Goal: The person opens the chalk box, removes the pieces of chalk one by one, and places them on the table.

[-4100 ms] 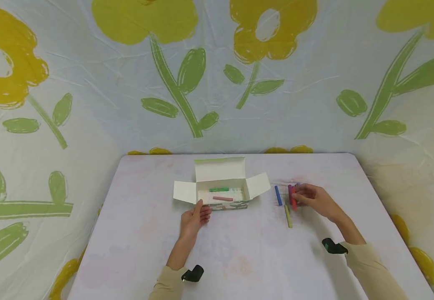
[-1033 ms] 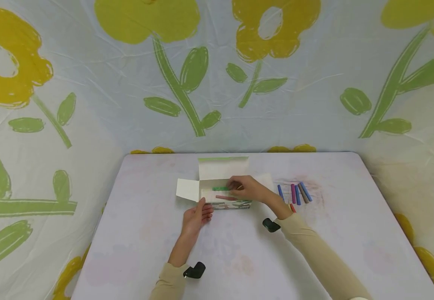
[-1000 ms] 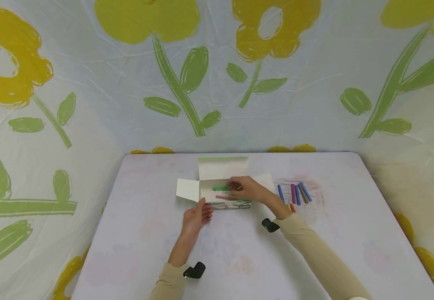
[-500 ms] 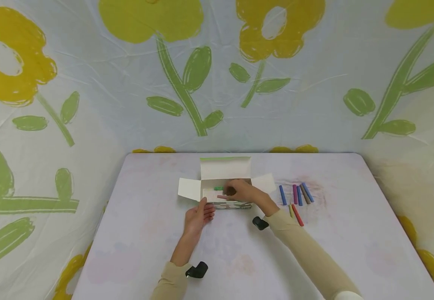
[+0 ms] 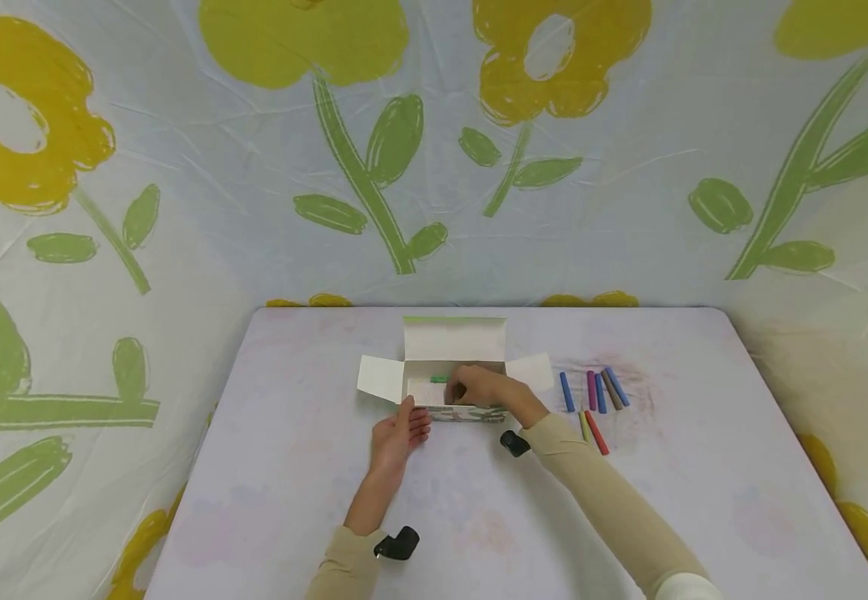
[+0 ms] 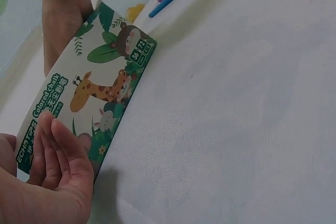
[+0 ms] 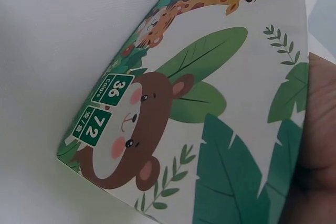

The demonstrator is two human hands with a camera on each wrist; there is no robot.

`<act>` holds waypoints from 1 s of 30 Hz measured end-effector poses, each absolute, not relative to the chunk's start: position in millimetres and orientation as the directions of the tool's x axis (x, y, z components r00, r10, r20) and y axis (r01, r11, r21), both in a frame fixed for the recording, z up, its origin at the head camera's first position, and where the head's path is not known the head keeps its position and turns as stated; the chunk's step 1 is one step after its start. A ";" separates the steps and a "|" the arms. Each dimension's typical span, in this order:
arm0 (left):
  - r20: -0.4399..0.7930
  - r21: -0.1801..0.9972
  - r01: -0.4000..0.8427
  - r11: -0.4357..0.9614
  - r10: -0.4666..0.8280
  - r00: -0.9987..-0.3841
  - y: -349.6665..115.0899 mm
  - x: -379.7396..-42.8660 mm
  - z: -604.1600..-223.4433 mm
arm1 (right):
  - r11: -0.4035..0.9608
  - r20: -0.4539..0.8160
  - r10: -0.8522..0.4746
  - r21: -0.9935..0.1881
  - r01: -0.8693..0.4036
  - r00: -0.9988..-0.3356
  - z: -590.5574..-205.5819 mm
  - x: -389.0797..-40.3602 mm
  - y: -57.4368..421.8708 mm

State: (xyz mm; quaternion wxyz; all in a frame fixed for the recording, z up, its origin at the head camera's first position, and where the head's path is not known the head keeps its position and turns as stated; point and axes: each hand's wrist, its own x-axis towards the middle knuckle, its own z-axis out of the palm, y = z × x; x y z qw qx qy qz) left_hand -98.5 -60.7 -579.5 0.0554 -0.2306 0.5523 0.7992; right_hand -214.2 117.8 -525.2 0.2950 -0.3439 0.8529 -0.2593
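A white chalk box with printed animals on its side stands on the table, lid and side flaps spread out. My left hand holds its front left corner, thumb at the rim and fingers against the printed front. Reaching over the front wall, my right hand is down inside the box with bent fingers. Box and hand hide its fingertips, so I cannot tell what they hold. Just beyond those fingers a green chalk shows in the box. The right wrist view has mostly the printed front.
Right of the box lie loose chalks: a blue one, a purple one, a brown one among further blue ones, a red one and a yellow-green one. A flowered cloth hangs behind the table.
My right hand has left the loose chalks and gone left into the box, lately a little further left. The pinkish chalk there is now out of sight. My left hand stays at the corner.
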 end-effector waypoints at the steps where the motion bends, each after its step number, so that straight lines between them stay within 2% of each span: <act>1: -0.427 0.860 -0.341 -0.380 -0.169 -0.888 -60.6 -98.3 -579.3 | 0.628 -0.327 -0.744 -0.640 -0.443 -0.583 -524.4 -214.6 117.6; 8: -0.428 0.858 -0.338 -0.387 -0.176 -0.886 -60.0 -98.0 -578.8 | 0.638 -0.360 -0.747 -0.626 -0.448 -0.559 -519.0 -214.5 117.4; 12: -0.430 0.857 -0.340 -0.388 -0.172 -0.886 -59.7 -97.4 -578.4 | 0.615 -0.331 -0.763 -0.635 -0.467 -0.556 -517.5 -213.9 120.1; 21: -0.425 0.861 -0.347 -0.372 -0.150 -0.893 -60.2 -98.1 -579.6 | 0.533 -0.147 -0.764 -0.693 -0.486 -0.628 -508.0 -212.0 138.1; 26: -0.426 0.861 -0.352 -0.368 -0.141 -0.894 -61.0 -97.4 -579.4 | 0.427 -0.009 -0.776 -0.743 -0.515 -0.631 -504.5 -211.1 150.8; 30: -0.424 0.862 -0.352 -0.366 -0.138 -0.895 -61.8 -98.7 -580.4 | 0.381 0.036 -0.765 -0.780 -0.496 -0.644 -497.7 -209.9 161.0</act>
